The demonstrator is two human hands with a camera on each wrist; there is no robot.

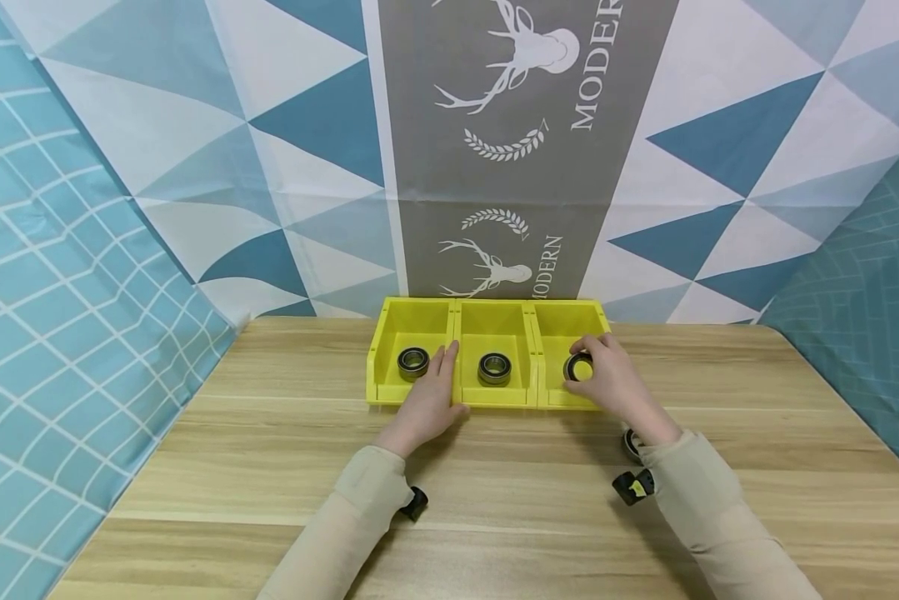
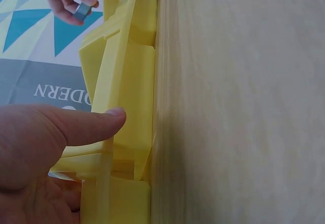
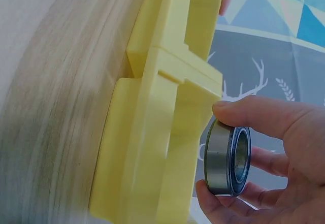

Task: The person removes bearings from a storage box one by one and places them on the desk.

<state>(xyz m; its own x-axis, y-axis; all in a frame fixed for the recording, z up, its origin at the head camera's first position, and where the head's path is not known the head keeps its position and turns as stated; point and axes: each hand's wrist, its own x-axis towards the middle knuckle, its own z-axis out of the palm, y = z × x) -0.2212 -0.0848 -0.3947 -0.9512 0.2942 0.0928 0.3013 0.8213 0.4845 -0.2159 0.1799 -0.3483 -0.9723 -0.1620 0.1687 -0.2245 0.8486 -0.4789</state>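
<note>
Three yellow bins (image 1: 497,403) stand joined side by side at the back of the table. One ball bearing (image 1: 413,375) lies in the left bin and another bearing (image 1: 494,380) in the middle one. My left hand (image 1: 423,404) rests at the divider between these two bins, fingers stretched along it. Its thumb (image 2: 96,125) lies against the front rim in the left wrist view. Over the right bin, my right hand (image 1: 620,382) pinches a third bearing (image 3: 219,158) between thumb and fingers; in the right wrist view the bearing stands on edge above the rim.
A further bearing (image 1: 631,446) lies on the wooden table (image 1: 524,517) in front of the right bin, partly covered by my right wrist. Black wrist cameras (image 1: 631,488) sit under both sleeves. A patterned cloth wall (image 1: 494,183) rises right behind the bins.
</note>
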